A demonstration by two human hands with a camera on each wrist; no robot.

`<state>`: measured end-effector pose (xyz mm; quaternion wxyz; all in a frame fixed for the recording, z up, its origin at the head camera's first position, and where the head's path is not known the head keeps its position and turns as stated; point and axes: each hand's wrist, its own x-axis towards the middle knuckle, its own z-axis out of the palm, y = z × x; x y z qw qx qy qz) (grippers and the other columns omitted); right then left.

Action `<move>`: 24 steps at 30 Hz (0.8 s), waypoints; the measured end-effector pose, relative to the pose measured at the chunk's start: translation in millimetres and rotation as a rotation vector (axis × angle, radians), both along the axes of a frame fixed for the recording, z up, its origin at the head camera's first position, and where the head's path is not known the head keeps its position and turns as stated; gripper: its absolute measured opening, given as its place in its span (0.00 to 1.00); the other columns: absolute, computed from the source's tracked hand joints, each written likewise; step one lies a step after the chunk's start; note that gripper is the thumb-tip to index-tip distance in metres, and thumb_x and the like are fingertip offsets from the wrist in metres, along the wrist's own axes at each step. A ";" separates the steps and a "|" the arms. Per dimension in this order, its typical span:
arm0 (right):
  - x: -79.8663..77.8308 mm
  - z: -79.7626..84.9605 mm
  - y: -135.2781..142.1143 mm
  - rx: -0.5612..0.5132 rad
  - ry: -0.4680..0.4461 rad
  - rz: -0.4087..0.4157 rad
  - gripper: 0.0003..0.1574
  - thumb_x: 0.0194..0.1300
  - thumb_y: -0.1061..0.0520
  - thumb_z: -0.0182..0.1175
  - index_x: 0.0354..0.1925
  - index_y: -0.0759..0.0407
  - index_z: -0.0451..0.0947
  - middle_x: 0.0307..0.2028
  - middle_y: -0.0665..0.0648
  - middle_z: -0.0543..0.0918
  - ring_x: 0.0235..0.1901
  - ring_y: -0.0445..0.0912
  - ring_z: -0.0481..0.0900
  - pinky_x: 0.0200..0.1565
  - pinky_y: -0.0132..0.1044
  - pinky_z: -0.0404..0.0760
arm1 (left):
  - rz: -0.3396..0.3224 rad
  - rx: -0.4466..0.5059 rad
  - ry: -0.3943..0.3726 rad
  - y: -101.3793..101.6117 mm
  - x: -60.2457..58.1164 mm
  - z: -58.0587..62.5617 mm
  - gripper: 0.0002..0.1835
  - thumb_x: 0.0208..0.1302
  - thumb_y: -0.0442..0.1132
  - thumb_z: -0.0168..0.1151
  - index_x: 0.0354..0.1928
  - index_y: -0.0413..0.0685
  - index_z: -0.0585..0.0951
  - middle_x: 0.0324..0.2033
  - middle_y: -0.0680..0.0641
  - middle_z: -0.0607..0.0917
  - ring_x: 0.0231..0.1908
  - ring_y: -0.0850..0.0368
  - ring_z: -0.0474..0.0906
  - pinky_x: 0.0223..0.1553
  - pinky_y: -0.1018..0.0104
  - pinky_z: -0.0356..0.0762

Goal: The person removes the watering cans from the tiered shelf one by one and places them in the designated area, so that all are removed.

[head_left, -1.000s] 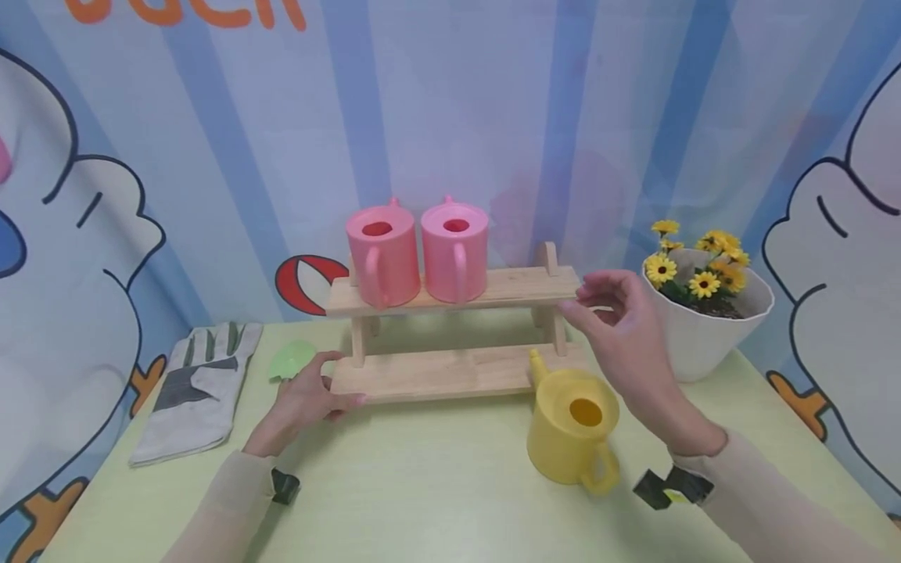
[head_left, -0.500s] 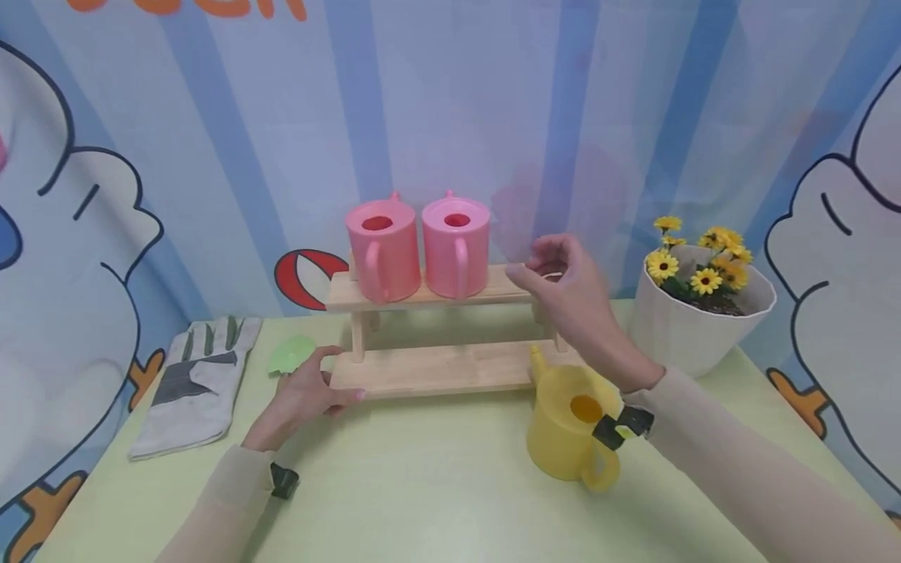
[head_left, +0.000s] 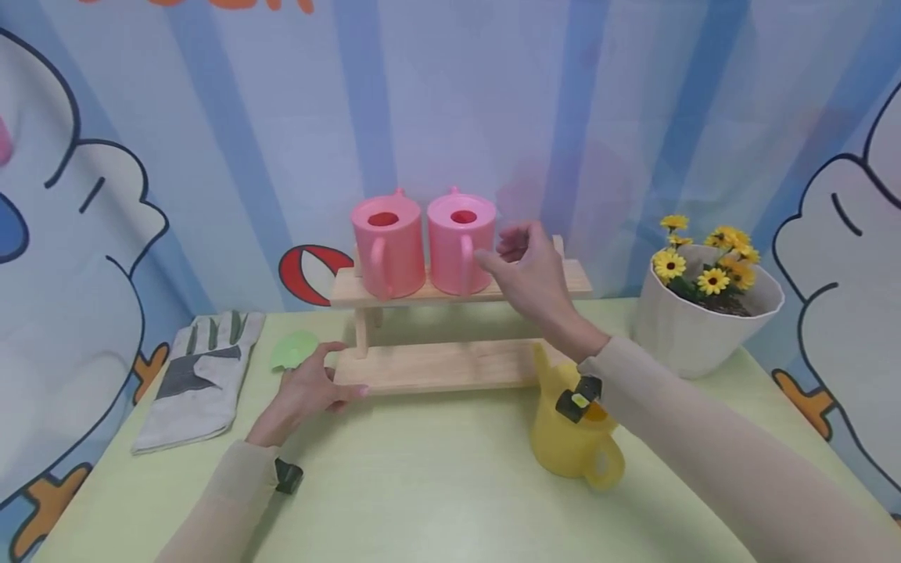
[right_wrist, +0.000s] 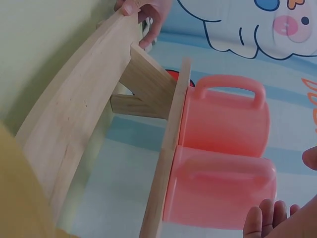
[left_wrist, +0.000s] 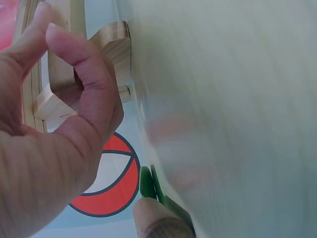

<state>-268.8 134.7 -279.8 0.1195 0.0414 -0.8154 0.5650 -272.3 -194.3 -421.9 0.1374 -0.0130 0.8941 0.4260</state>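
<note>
A two-tier wooden shelf (head_left: 436, 366) stands against the backdrop. My left hand (head_left: 310, 383) grips the left end of its lower board, thumb and fingers around the edge, as the left wrist view also shows. Two pink watering cans, a left one (head_left: 408, 262) and a right one (head_left: 446, 254), sit side by side on the upper board with handles facing me. Beside the right can, my right hand (head_left: 536, 283) holds nothing; its fingers are loosely bent, with the thumb near the handle. A yellow watering can (head_left: 559, 442) stands on the table, partly covered by my right sleeve.
A white pot (head_left: 676, 336) with yellow flowers stands at the right. On the left lie a grey-white work glove (head_left: 190, 414) and a light green garden tool (head_left: 294, 346), close to my left hand. A striped cloth backdrop (head_left: 464, 94) rises right behind the shelf.
My right hand has moved left from the shelf's right end, along the upper board, to beside the right pink watering can. My left hand keeps its grip on the lower board.
</note>
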 end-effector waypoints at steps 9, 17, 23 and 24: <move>-14.4 -6.8 -18.4 0.017 -0.008 0.031 0.27 0.75 0.53 0.68 0.62 0.62 0.70 0.55 0.61 0.79 0.54 0.53 0.79 0.58 0.43 0.82 | -0.009 -0.001 0.008 0.6 -1.6 1.4 0.54 0.65 0.49 0.80 0.84 0.47 0.56 0.26 0.49 0.83 0.27 0.55 0.78 0.42 0.59 0.71; -20.5 -12.9 -29.0 0.011 -0.020 0.001 0.27 0.72 0.51 0.70 0.59 0.63 0.71 0.54 0.63 0.81 0.53 0.53 0.80 0.54 0.43 0.83 | -0.008 0.003 0.009 0.6 -1.7 0.7 0.55 0.65 0.49 0.81 0.84 0.47 0.55 0.26 0.49 0.83 0.26 0.55 0.78 0.42 0.60 0.71; -22.1 -16.4 -34.7 0.014 -0.023 -0.037 0.24 0.72 0.51 0.69 0.57 0.63 0.74 0.50 0.62 0.83 0.48 0.52 0.80 0.47 0.39 0.82 | 0.002 -0.011 0.005 1.4 -0.8 0.0 0.55 0.64 0.49 0.81 0.84 0.47 0.56 0.29 0.47 0.84 0.27 0.55 0.79 0.42 0.60 0.72; -22.4 -17.0 -35.4 0.015 -0.021 -0.044 0.23 0.72 0.51 0.69 0.56 0.63 0.74 0.49 0.61 0.83 0.47 0.52 0.80 0.46 0.39 0.82 | 0.003 -0.012 0.002 1.6 -0.7 0.0 0.55 0.64 0.50 0.81 0.84 0.47 0.56 0.29 0.47 0.84 0.28 0.55 0.79 0.42 0.60 0.72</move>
